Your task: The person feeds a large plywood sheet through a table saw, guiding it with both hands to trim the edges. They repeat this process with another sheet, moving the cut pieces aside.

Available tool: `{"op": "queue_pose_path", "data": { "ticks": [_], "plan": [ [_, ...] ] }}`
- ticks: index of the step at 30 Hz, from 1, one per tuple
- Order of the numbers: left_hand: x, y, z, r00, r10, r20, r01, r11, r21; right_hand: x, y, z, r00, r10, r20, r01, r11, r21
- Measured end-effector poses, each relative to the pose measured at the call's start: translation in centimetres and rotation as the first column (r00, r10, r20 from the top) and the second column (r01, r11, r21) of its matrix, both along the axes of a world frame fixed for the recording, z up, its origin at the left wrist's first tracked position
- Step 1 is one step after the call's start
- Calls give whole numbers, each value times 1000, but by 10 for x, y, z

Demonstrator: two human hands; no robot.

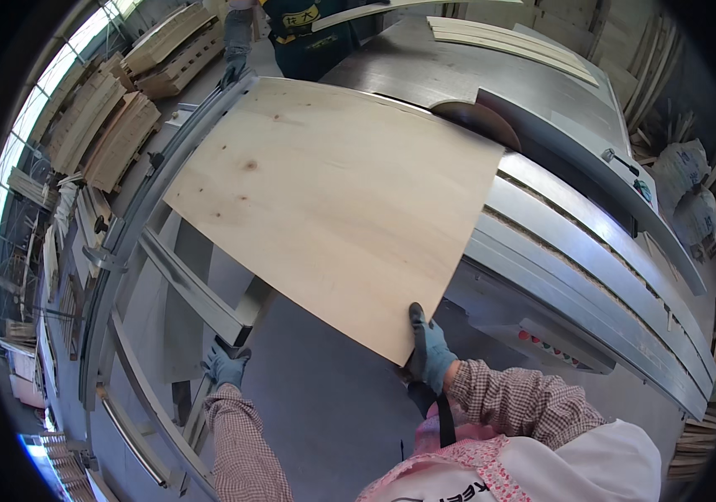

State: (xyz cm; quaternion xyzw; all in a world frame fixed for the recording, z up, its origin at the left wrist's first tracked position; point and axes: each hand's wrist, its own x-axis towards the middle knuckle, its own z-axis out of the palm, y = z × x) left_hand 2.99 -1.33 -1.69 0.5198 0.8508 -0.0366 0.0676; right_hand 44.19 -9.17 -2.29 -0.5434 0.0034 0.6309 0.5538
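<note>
A wide plywood panel (333, 201) with several knots lies across the sliding frame of a panel saw. My right hand (431, 351), in a blue and dark glove, grips the panel's near right corner, thumb on top and fingers hidden underneath. To the left, my gloved left hand (226, 366) is closed at the black end of a metal bar (195, 284) of the frame; part of its grip is hidden. The round saw blade (479, 122) stands up at the panel's far right edge.
A long fence (575, 167) runs beside the blade. Slotted metal rails (575, 243) extend to the right. Across the machine, a co-worker (312, 42) handles a wood strip, one gloved hand near the panel's far left corner. Wood strips (513, 46) lie on the far table; stacked boards (94, 117) stand left.
</note>
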Motion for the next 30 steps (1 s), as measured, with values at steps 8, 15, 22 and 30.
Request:
{"op": "queue_pose_path", "data": {
  "ticks": [8,15,22,30],
  "plan": [
    [4,1,11,999,44,-13,-44,998,-34,66,-125,34,985,170,-24,-165,977,132],
    [4,-2,25,1000,19,25,-16,995,-94,59,-144,30,995,83,-51,-79,994,69],
    [-9,0,28,995,-23,101,39,987,-156,52,-135,19,997,-64,31,65,997,-39],
    [-29,-13,-6,982,-128,141,122,991,48,53,-129,25,961,-152,230,174,981,-81]
  ]
}}
